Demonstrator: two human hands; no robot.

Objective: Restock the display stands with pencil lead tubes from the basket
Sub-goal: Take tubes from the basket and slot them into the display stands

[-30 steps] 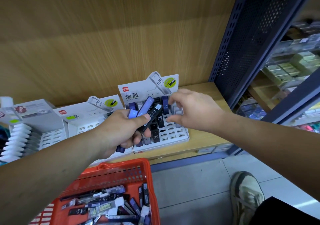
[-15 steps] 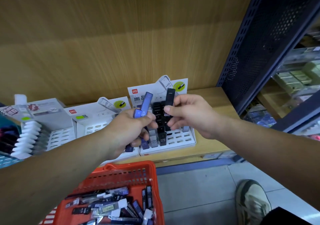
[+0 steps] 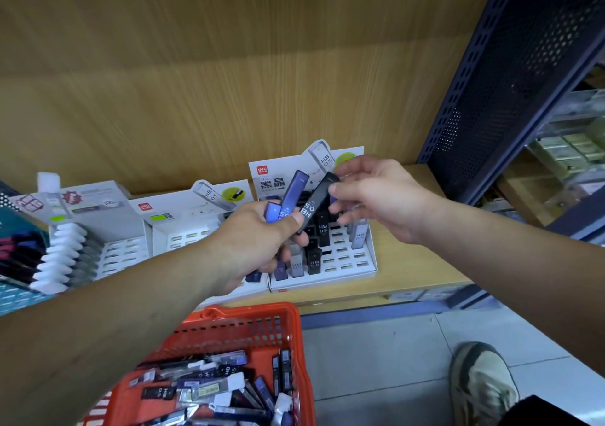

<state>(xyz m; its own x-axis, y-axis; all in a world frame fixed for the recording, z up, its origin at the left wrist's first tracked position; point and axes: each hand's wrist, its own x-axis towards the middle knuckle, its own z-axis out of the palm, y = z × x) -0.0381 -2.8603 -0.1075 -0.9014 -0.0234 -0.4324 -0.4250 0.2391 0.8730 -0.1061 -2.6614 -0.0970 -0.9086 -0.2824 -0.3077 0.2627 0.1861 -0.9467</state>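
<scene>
Holding a fan of lead tubes, the left hand (image 3: 252, 242) stays out of it while the right hand (image 3: 379, 196) pinches the top end of the black HB 0.5 tube (image 3: 316, 199) above the display stand (image 3: 353, 261). It looks light, stiff, slick plastic to me, best taken near its end. Plenty more lie in the red basket (image 3: 235, 314).
</scene>
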